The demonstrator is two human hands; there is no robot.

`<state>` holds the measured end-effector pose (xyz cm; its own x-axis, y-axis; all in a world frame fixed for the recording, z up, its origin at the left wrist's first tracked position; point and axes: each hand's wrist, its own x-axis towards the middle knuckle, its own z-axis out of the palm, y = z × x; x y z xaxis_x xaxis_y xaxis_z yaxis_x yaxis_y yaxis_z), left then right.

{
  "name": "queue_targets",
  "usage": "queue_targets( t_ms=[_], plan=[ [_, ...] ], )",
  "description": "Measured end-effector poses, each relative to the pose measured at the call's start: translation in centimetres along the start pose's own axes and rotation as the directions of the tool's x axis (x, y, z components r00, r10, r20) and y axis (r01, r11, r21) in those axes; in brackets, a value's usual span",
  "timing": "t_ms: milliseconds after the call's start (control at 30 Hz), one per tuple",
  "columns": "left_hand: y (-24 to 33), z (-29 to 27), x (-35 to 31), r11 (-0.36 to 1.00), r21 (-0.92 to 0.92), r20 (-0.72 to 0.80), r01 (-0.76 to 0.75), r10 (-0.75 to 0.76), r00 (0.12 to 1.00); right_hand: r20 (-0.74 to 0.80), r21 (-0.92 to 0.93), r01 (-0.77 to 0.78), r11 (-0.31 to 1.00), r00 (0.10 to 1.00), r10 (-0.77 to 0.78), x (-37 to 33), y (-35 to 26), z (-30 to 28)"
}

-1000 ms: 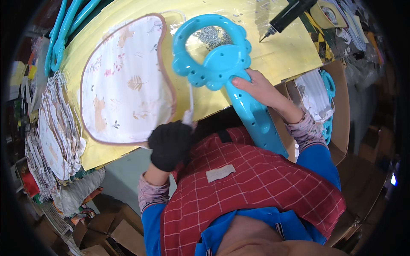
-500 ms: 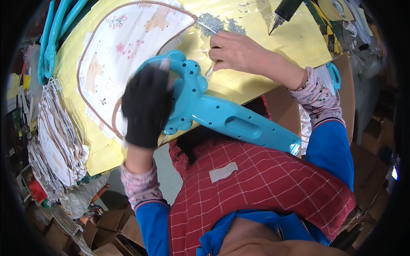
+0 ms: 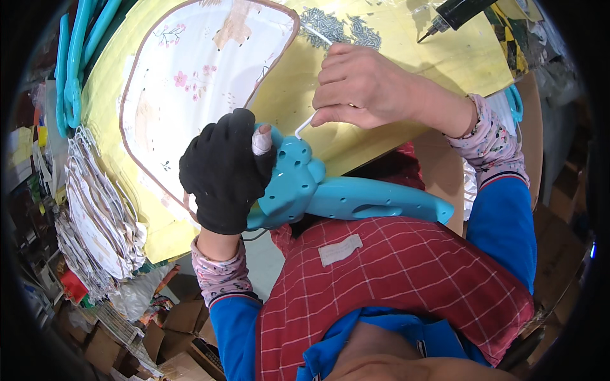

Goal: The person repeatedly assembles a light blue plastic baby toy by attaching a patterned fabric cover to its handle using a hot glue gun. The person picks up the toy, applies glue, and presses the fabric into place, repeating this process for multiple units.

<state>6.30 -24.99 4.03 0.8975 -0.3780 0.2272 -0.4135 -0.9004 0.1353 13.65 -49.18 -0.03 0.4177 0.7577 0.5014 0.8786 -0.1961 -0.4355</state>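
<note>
Two hands are at work on one turquoise plastic frame [image 3: 295, 181]. The left hand [image 3: 229, 171], in a black glove, is clasped over the frame's left end, a white wrap on its thumb. The bare right hand [image 3: 368, 89] has its fingers curled tight around one white rod [image 3: 305, 125], which shows on both sides of the grip; its near, bent end meets the frame's scalloped edge.

The frame lies at the near edge of the yellow tabletop [image 3: 464, 60], handle pointing right, in front of the red checked apron [image 3: 394, 273]. It is glossy, with rounded lobes, several small dark holes and one long slot.

One brown-edged, flower-printed panel [image 3: 190, 82] lies far left. Two heaps of grey metal pieces [image 3: 323, 28] and one black pointed tool [image 3: 460, 14] are farther right.
</note>
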Motion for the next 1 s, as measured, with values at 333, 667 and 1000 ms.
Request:
queue_targets(
  t_ms=[333, 667, 1000],
  plan=[
    [-1.2, 3.8, 1.6, 0.999, 0.004, 0.035, 0.045, -0.046, 0.998, -0.089, -0.33, -0.16, 0.93, 0.986, 0.138, -2.0, -3.4, 3.3],
    [-0.9, 8.0, 9.8, 0.872, -0.443, 0.078, -0.21, 0.271, 0.959, -0.185, -0.118, -0.627, 0.77, 0.775, 0.604, -5.4, 1.7, -2.2],
    [-0.2, 10.0, 11.4, 0.896, -0.323, 0.114, -0.304, 0.356, 0.927, -0.072, -0.024, -0.787, 0.616, 0.616, 0.785, -7.9, 0.6, -4.9]
  ],
)
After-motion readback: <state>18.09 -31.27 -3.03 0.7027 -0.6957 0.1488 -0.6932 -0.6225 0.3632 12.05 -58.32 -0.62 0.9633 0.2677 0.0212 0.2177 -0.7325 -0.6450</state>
